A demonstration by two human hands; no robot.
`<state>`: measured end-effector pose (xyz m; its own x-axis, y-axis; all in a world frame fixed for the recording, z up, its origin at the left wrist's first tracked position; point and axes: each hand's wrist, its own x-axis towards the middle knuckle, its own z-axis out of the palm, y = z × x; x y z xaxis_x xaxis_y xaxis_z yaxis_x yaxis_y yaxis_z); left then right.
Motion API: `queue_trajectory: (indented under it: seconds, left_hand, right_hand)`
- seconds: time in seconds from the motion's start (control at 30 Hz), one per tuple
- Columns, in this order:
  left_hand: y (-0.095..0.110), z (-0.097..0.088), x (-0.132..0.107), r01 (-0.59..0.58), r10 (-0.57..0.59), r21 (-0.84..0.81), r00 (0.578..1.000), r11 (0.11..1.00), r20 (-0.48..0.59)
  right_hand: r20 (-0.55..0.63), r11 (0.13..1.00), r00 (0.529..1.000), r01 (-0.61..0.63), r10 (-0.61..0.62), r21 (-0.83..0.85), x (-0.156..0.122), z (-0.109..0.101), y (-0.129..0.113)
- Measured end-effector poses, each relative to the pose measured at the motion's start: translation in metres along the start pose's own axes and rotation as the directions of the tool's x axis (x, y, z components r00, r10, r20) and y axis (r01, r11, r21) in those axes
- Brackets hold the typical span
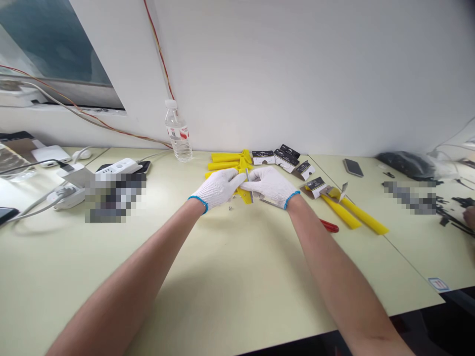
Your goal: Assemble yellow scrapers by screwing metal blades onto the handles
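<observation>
In front of me, both gloved hands meet over a yellow scraper head (pixel 245 196) with a thin metal blade (pixel 248 174) standing upright in it. My left hand (pixel 219 186) is closed, its thumb and fingers pinching the scraper head from the left. My right hand (pixel 270 184) is closed on it from the right, fingertips at the blade. The gloves hide much of the piece. Just behind lie several yellow scraper handles (pixel 224 158). A small screw (pixel 230 208) lies on the table below my left hand. A red handle (pixel 329 226) shows beside my right forearm.
Two yellow scrapers (pixel 343 205) lie at the right, near several black-and-white cardboard packages (pixel 285 157). A water bottle (pixel 178 133) stands against the wall. Power strips (pixel 118 168) and cables lie left. A phone (pixel 353 167) and another person's hand (pixel 469 217) are right.
</observation>
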<state>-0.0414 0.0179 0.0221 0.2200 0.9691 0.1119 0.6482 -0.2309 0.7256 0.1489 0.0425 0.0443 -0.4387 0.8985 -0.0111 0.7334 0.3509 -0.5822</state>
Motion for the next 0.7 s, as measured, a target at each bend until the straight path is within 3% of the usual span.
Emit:
queue_trajectory:
  seconds: [0.33,0.5,0.7]
  left_hand:
    - [0.004,-0.003,-0.004,0.008,-0.003,0.097,0.998,0.995,-0.056]
    - [0.001,-0.003,-0.001,-0.027,0.042,0.188,0.996,0.982,-0.076]
    - [-0.003,-0.007,0.002,0.052,-0.049,0.07,0.998,0.996,-0.036]
  right_hand:
    - [0.057,0.992,0.992,0.108,-0.112,0.06,0.001,-0.001,0.011]
    - [0.113,0.995,0.991,0.066,-0.074,0.076,0.002,0.003,0.009]
    - [0.099,0.999,0.994,0.04,-0.042,0.023,0.001,0.004,0.002]
